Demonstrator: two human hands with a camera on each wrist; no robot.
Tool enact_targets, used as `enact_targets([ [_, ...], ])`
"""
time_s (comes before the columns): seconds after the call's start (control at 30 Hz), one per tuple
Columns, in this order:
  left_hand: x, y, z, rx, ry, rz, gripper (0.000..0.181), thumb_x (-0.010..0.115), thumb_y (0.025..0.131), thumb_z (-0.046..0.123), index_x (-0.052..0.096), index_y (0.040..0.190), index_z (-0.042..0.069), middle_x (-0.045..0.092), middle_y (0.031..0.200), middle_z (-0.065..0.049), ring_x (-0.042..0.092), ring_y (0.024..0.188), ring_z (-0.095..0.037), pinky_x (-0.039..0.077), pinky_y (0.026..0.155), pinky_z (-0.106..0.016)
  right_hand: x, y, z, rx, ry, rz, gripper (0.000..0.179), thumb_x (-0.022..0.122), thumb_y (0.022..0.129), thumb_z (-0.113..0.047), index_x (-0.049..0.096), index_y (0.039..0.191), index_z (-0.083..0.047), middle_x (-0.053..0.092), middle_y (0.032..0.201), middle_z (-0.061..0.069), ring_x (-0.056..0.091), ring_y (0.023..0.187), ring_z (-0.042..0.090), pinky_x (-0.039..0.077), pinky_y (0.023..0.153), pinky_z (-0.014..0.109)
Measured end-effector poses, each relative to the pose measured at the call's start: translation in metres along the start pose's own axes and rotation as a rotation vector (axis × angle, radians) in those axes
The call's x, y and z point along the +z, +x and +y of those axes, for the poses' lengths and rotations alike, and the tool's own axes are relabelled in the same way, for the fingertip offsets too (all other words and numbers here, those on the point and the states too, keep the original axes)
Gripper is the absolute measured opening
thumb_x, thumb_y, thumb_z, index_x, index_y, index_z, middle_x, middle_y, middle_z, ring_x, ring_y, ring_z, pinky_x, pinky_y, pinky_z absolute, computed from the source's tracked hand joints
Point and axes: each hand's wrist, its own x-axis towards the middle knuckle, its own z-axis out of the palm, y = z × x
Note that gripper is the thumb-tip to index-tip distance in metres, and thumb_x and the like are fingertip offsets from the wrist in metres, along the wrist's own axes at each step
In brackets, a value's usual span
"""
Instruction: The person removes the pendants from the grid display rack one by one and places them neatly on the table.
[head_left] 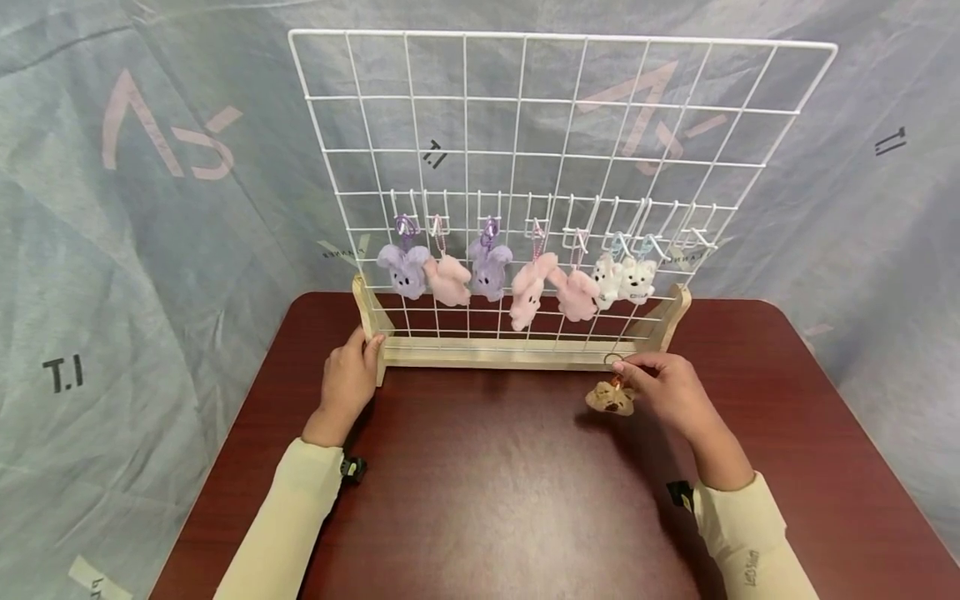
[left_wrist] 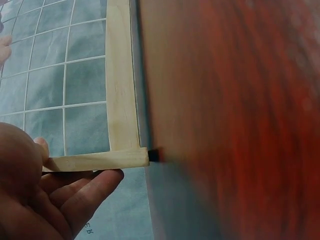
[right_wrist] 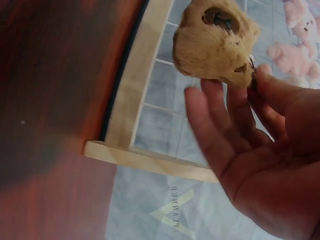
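Fuzzy tan ring-topped plush (head_left: 611, 400) in right hand (head_left: 667, 390)

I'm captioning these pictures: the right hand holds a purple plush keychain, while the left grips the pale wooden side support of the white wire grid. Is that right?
The colour is wrong: the right hand holds a tan plush keychain, as the head view shows. The left hand does grip the pale wooden side support of the white wire grid.

Right fingers (head_left: 645, 380) hold tan keychain (head_left: 611, 400); left fingers (head_left: 372, 353) grip stand (head_left: 368, 307).
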Motion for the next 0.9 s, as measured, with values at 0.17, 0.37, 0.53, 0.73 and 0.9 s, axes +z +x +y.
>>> enact_targets([
  [0.17, 0.0, 0.0, 0.0, 0.0, -0.002, 0.002, 0.039, 0.051, 0.112, 0.04, 0.063, 0.127, 0.006, 0.07, 0.077, -0.018, 0.067, 0.063, -0.035, 0.051, 0.061, -0.054, 0.005, 0.004, 0.01, 0.013, 0.015, -0.098, 0.028, 0.068, 0.105, -0.022, 0.078, 0.105, 0.005, 0.074, 0.086, 0.011, 0.067, 0.07, 0.006, 0.06, 0.066, 0.033],
  [0.37, 0.0, -0.001, 0.0, 0.0, 0.0, -0.001, 0.039, 0.051, 0.112, 0.04, 0.063, 0.128, 0.006, 0.072, 0.079, -0.019, 0.068, 0.064, -0.036, 0.052, 0.062, -0.055, 0.007, 0.005, 0.017, 0.043, 0.0, -0.204, 0.028, 0.065, 0.107, -0.024, 0.079, 0.109, 0.0, 0.071, 0.083, 0.01, 0.064, 0.07, 0.011, 0.061, 0.065, 0.038],
  [0.53, -0.002, 0.0, 0.0, 0.004, -0.011, -0.004, 0.04, 0.05, 0.113, 0.04, 0.063, 0.128, 0.006, 0.072, 0.08, -0.019, 0.068, 0.066, -0.036, 0.052, 0.063, -0.055, 0.009, 0.007, 0.024, 0.026, -0.049, -0.278, 0.027, 0.064, 0.107, -0.026, 0.079, 0.105, -0.004, 0.062, 0.076, 0.006, 0.062, 0.067, 0.017, 0.06, 0.065, 0.041],
  [0.73, -0.003, 0.0, 0.001, 0.004, -0.016, -0.013, 0.039, 0.05, 0.113, 0.04, 0.063, 0.129, 0.007, 0.072, 0.081, -0.019, 0.068, 0.065, -0.035, 0.052, 0.062, -0.053, 0.013, 0.01, 0.033, -0.019, -0.102, -0.387, 0.025, 0.064, 0.107, -0.025, 0.075, 0.093, -0.006, 0.059, 0.07, 0.004, 0.063, 0.062, 0.021, 0.056, 0.061, 0.037],
  [0.9, -0.002, 0.001, 0.0, 0.002, -0.014, -0.01, 0.039, 0.05, 0.113, 0.04, 0.063, 0.129, 0.007, 0.073, 0.083, -0.02, 0.069, 0.067, -0.036, 0.052, 0.064, -0.055, 0.016, 0.012, 0.037, -0.027, -0.115, -0.433, 0.026, 0.065, 0.106, -0.021, 0.073, 0.087, -0.006, 0.062, 0.071, 0.004, 0.059, 0.061, 0.015, 0.053, 0.059, 0.032],
])
